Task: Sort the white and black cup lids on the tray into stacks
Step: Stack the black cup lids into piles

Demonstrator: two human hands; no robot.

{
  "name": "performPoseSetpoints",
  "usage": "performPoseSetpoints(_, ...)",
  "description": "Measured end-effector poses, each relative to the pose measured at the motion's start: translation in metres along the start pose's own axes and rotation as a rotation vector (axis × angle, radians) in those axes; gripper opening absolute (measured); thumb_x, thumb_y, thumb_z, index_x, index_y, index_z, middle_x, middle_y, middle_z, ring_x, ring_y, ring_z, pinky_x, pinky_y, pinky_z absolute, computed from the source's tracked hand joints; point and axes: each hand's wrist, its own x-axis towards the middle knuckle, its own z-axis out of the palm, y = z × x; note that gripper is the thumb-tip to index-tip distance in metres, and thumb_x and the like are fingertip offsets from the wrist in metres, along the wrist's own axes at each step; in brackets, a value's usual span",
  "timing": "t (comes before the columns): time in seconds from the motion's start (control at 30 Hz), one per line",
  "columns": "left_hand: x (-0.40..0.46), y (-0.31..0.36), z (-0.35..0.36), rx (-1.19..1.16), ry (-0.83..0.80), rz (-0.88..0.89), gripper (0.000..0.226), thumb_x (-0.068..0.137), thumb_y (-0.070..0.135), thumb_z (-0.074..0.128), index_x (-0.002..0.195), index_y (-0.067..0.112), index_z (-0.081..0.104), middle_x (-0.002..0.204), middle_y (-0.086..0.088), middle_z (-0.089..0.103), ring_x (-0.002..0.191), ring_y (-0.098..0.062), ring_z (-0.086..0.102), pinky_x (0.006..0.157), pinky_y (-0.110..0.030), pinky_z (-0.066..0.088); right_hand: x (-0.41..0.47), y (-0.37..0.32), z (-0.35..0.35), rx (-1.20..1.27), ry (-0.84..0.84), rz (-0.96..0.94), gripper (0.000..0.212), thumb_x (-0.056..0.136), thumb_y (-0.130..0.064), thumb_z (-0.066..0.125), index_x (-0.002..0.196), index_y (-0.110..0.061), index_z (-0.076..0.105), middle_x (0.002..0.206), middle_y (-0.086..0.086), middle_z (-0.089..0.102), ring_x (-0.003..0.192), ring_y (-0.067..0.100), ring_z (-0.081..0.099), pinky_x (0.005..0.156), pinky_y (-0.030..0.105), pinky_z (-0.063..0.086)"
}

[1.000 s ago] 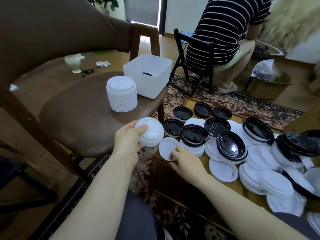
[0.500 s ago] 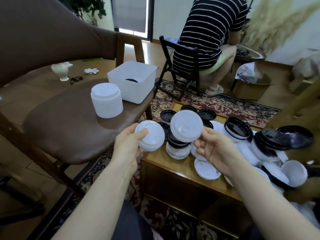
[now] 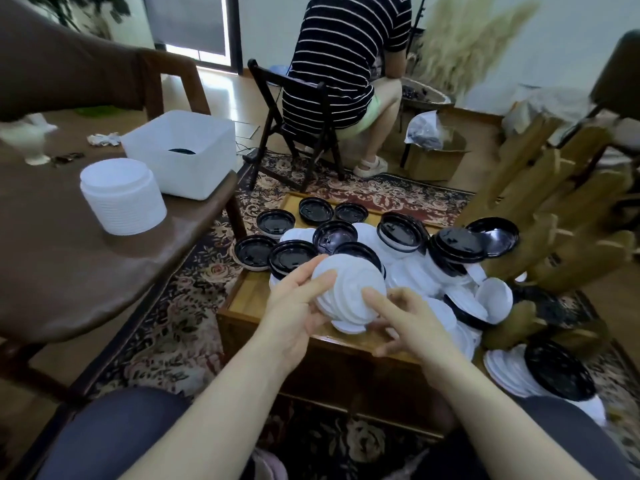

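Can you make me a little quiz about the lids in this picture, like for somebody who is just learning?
1. What colour is the small stack of lids that the left hand holds?
2. True or false: the tall stack of white lids stands on the brown chair seat, beside the white bin.
3. Where do most black lids lie? A) on the wooden tray B) on the chair seat C) on the rug

Key
1. White; the right hand touches them too.
2. True.
3. A.
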Motion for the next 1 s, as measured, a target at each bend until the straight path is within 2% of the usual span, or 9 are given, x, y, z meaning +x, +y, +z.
performPoseSetpoints(0.1,0.001,-0.002,-0.002,0.017,-0.015,-0.037,0.040,0.093,0.008,0.062,0.133,0.009,0.061,0.120,-0.013,0.072,0.089,-0.021,0.073,0.069,-0.033,0.063,0.004,0.006,-0.008,-0.181,0.008,-0.416,0.055,0.082,-0.043,0.066,0.131,-0.041,0.043,0.136,-0.017,0.047,0.116,-0.003,0.054,0.084,0.018,0.051)
performPoseSetpoints(0.17,0.001,-0.002,-0.003,0.014,-0.031,-0.073,0.039,0.094,0.008,0.061,0.133,0.008,0.061,0.121,-0.014,0.072,0.088,-0.021,0.073,0.068,-0.033,0.062,0.007,0.014,-0.010,-0.302,-0.054,-0.611,0.046,0.094,-0.036,0.059,0.137,-0.039,0.044,0.145,-0.017,0.042,0.133,-0.004,0.040,0.102,0.021,0.043)
performPoseSetpoints(0.27,0.000,-0.003,-0.004,-0.021,-0.028,-0.115,0.038,0.096,0.008,0.058,0.134,0.006,0.060,0.121,-0.015,0.071,0.084,-0.019,0.073,0.063,-0.031,0.061,0.010,0.022,-0.005,-0.406,-0.127,-0.613,0.046,0.098,-0.041,0.049,0.143,-0.042,0.038,0.156,-0.017,0.029,0.144,-0.006,0.020,0.118,0.024,0.026)
performPoseSetpoints(0.37,-0.002,-0.002,-0.003,-0.055,-0.029,-0.128,0.036,0.096,0.007,0.057,0.132,0.004,0.060,0.115,-0.014,0.073,0.079,-0.018,0.074,0.058,-0.029,0.059,0.010,0.019,-0.006,-0.431,-0.267,-0.534,0.068,0.089,-0.050,0.056,0.147,-0.046,0.021,0.160,-0.023,0.015,0.145,-0.010,0.009,0.118,0.023,0.018)
performPoseSetpoints(0.43,-0.002,-0.002,-0.002,-0.052,-0.021,-0.119,0.038,0.096,0.007,0.058,0.133,0.004,0.060,0.116,-0.014,0.073,0.080,-0.019,0.074,0.058,-0.029,0.059,0.011,0.017,-0.009,-0.465,-0.251,-0.556,0.075,0.086,-0.045,0.064,0.149,-0.042,0.022,0.156,-0.020,0.024,0.143,-0.009,0.017,0.115,0.019,0.023)
performPoseSetpoints(0.57,-0.003,-0.003,0.001,-0.017,-0.041,-0.125,0.033,0.100,0.012,0.054,0.131,0.006,0.061,0.120,-0.015,0.071,0.092,-0.024,0.071,0.065,-0.035,0.062,0.014,0.010,-0.014,-0.381,-0.128,-0.548,0.067,0.083,-0.033,0.071,0.142,-0.032,0.038,0.135,-0.016,0.041,0.125,-0.016,0.036,0.101,0.006,0.032)
performPoseSetpoints(0.77,-0.007,-0.006,0.006,0.005,-0.066,-0.108,0.028,0.104,0.012,0.048,0.125,0.009,0.066,0.116,-0.013,0.074,0.089,-0.021,0.071,0.068,-0.036,0.063,0.015,0.012,-0.017,-0.428,-0.124,-0.563,0.069,0.080,-0.031,0.078,0.140,-0.030,0.045,0.133,-0.017,0.042,0.126,-0.008,0.039,0.104,0.024,0.040)
performPoseSetpoints(0.9,-0.006,-0.007,0.007,-0.033,-0.039,-0.108,0.030,0.103,0.012,0.048,0.129,0.009,0.064,0.114,-0.012,0.074,0.084,-0.020,0.072,0.062,-0.032,0.060,0.015,0.012,-0.013,-0.463,-0.118,-0.604,0.072,0.077,-0.036,0.081,0.139,-0.030,0.045,0.135,-0.025,0.043,0.128,-0.010,0.038,0.102,0.022,0.040)
performPoseSetpoints(1.0,-0.008,-0.007,0.009,0.007,-0.100,-0.084,0.034,0.101,0.027,0.053,0.126,0.009,0.066,0.120,-0.014,0.072,0.091,-0.022,0.071,0.063,-0.031,0.060,0.014,0.011,-0.013,-0.480,-0.057,-0.603,0.073,0.073,-0.045,0.080,0.136,-0.031,0.047,0.130,-0.026,0.048,0.122,-0.012,0.041,0.094,0.016,0.040)
